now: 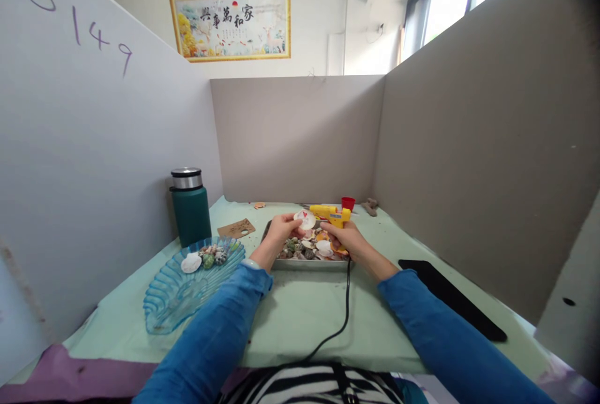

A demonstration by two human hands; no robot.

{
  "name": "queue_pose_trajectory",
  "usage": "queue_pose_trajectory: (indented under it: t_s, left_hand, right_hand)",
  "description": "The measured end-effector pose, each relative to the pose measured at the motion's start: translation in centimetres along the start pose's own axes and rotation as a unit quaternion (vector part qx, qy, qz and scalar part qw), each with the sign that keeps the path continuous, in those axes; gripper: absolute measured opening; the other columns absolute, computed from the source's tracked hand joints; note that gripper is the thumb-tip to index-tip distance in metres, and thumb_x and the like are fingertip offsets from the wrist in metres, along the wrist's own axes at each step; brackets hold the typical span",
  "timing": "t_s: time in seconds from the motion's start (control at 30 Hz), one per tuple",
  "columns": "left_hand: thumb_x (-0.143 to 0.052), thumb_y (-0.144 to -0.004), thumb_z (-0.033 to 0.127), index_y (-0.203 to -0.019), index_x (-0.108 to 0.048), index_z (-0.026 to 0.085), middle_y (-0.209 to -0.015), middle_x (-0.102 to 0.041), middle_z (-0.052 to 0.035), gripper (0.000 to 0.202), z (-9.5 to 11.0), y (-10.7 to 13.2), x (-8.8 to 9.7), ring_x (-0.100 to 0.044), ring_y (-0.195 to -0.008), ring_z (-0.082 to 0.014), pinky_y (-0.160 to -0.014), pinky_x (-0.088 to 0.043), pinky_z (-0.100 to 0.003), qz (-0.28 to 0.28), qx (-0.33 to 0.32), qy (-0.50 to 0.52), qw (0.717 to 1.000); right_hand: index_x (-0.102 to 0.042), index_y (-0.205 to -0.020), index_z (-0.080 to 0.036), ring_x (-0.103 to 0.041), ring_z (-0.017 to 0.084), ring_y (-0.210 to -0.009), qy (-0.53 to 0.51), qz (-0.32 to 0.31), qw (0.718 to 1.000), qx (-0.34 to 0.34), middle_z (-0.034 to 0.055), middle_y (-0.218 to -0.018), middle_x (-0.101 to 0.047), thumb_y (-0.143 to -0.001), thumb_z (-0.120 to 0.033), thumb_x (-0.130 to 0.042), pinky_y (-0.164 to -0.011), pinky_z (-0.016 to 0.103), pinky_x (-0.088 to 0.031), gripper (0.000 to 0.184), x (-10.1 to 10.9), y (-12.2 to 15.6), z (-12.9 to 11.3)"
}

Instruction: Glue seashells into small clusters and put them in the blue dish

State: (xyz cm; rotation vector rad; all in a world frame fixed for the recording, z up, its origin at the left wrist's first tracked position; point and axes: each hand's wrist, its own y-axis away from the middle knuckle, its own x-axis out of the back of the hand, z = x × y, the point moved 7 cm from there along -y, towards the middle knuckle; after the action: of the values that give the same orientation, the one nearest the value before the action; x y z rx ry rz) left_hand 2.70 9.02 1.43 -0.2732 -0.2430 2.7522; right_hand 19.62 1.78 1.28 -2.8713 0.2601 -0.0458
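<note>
"So, how far along was the work?"

"Partly done, I judged. Nearest, a black cord (347, 291) crossed the green cloth (300, 316) and could have snagged. At left, a see-through blue dish (162, 304) held a pale shell (191, 262) and a small cluster of shells (214, 255) toward its far end; much of it was bare. A black mat (450, 297) lay at right."

"And the hands?"

"Over a metal tray (314, 264) heaped with mixed shells (307, 246). The left hand (284, 229) pinched a white shell (308, 219) with a red mark; the right hand (350, 239) had its fingers curled round a yellow glue gun (339, 217), nozzle near that shell. Touching or not, I couldn't tell, nor whether glue was on. Gluing it seemed left to do."

"What else was around?"

"Hands and gun hid part of the tray. Farther back came a green bottle (191, 216), a brown card (232, 227) and a red cup (347, 203); then grey panels (295, 135) closed the space in, below a framed picture (229, 25)."
</note>
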Motion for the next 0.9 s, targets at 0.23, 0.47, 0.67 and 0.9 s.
queue_pose_trajectory:
  t_s: [0.23,0.47,0.67,0.9]
  left_hand:
    - [-0.075,-0.070,0.017,-0.089,-0.072,0.006,-0.054,-0.065,-0.0033,0.023,0.21,0.12,-0.14,-0.059,-0.046,-0.0117,-0.054,-0.052,-0.023,0.000,-0.003,0.006,1.000]
    - [-0.078,-0.069,0.018,-0.084,-0.071,0.007,-0.054,-0.065,-0.0032,0.020,0.25,0.18,-0.11,-0.060,-0.047,-0.0121,-0.054,-0.052,-0.023,0.001,-0.001,0.008,1.000]
    - [-0.082,-0.067,0.024,-0.085,-0.071,0.007,-0.054,-0.065,-0.0033,0.026,0.19,-0.02,0.07,-0.061,-0.047,-0.0120,-0.053,-0.052,-0.023,0.001,-0.003,0.003,1.000]
    - [-0.081,-0.067,0.023,-0.085,-0.071,0.007,-0.057,-0.066,-0.0037,0.026,-0.01,-0.09,-0.08,-0.061,-0.047,-0.0120,-0.054,-0.053,-0.023,-0.010,-0.007,0.007,1.000]
  right_hand:
    - [-0.049,-0.057,-0.020,-0.034,0.006,-0.035,0.016,0.009,1.000,-0.015,-0.0053,-0.041,-0.043,-0.066,-0.049,-0.079,-0.033,0.021,-0.026,0.042,0.11,-0.09,0.37]
    - [-0.052,-0.059,-0.019,-0.035,0.007,-0.035,0.040,-0.006,0.999,-0.018,-0.0060,-0.041,-0.043,-0.066,-0.047,-0.078,-0.033,0.021,-0.025,0.039,-0.09,0.05,0.23]
    - [-0.056,-0.061,-0.018,-0.037,0.008,-0.035,0.060,-0.016,0.998,-0.027,-0.0052,-0.040,-0.044,-0.067,-0.046,-0.078,-0.033,0.021,-0.026,0.036,-0.28,0.32,-0.03]
    - [-0.056,-0.061,-0.018,-0.037,0.007,-0.037,0.034,0.007,0.999,-0.013,-0.0049,-0.041,-0.045,-0.068,-0.047,-0.077,-0.036,0.021,-0.030,0.036,0.09,0.03,-0.01]
